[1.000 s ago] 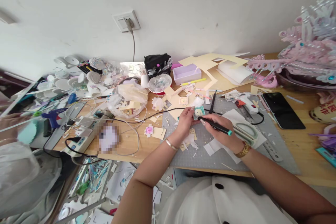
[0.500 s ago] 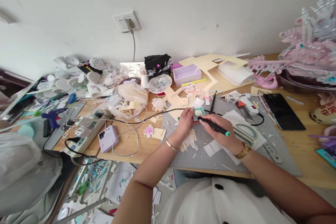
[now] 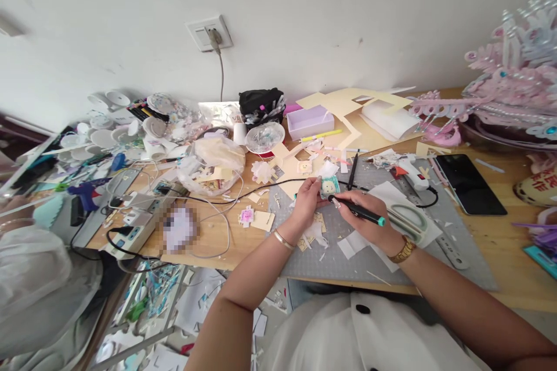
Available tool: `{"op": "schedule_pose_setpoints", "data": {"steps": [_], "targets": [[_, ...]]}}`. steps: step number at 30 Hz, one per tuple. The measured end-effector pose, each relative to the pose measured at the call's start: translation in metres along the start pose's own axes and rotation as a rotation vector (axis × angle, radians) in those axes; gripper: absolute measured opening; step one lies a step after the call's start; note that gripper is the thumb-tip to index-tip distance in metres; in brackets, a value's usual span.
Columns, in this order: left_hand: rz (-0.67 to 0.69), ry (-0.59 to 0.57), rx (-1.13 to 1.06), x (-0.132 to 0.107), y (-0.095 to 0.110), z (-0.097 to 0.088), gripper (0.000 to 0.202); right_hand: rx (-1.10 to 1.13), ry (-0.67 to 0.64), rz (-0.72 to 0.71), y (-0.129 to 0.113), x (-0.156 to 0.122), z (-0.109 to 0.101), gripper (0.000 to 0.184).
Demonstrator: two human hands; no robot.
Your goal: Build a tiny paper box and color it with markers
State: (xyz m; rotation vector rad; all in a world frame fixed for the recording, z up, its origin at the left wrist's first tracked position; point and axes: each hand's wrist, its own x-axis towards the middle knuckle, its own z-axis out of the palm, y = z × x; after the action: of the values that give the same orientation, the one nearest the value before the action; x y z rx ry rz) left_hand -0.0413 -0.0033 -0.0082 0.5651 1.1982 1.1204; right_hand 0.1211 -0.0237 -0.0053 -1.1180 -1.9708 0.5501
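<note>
Between the fingers of my left hand (image 3: 308, 202) is a small card piece (image 3: 329, 186) with a teal border and a pale face-like figure in its middle. My right hand (image 3: 368, 219) grips a black marker pen (image 3: 359, 210) with a teal end, and its tip is at the card's lower edge. Whether the tip touches the card I cannot tell. A grey cutting mat (image 3: 348, 264) lies under both hands. Just behind them a slim black pen (image 3: 353, 169) rests on the mat. Left of my left hand lies a small pink-coloured cutout (image 3: 246, 217) beside a cream card piece.
Scissors (image 3: 420, 221), a white glue gun (image 3: 413, 174) and a black phone (image 3: 470, 184) lie to the right. A lilac tray (image 3: 310, 123) and cream card sheets (image 3: 348, 105) are at the back. Cables and a power strip (image 3: 141, 232) run across the left.
The marker has shifted very slightly at the card's lower edge, and more of the card's face shows. My left hand keeps its hold almost in place.
</note>
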Motion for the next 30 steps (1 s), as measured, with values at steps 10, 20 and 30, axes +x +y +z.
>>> {"op": "schedule_pose_setpoints", "data": {"steps": [10,20,30], "targets": [[-0.015,-0.002,-0.018,0.001,0.001,-0.0001,0.022,-0.017,0.024,0.012,-0.0004,-0.0001,-0.001,0.013],[-0.023,-0.003,-0.029,0.002,0.0008,-0.0011,0.022,-0.017,0.024,0.005,0.0017,-0.0013,-0.0017,0.014],[-0.03,-0.002,-0.046,0.0012,0.0022,-0.0002,0.016,-0.04,0.048,0.012,0.0028,-0.002,-0.0022,0.013]]}}
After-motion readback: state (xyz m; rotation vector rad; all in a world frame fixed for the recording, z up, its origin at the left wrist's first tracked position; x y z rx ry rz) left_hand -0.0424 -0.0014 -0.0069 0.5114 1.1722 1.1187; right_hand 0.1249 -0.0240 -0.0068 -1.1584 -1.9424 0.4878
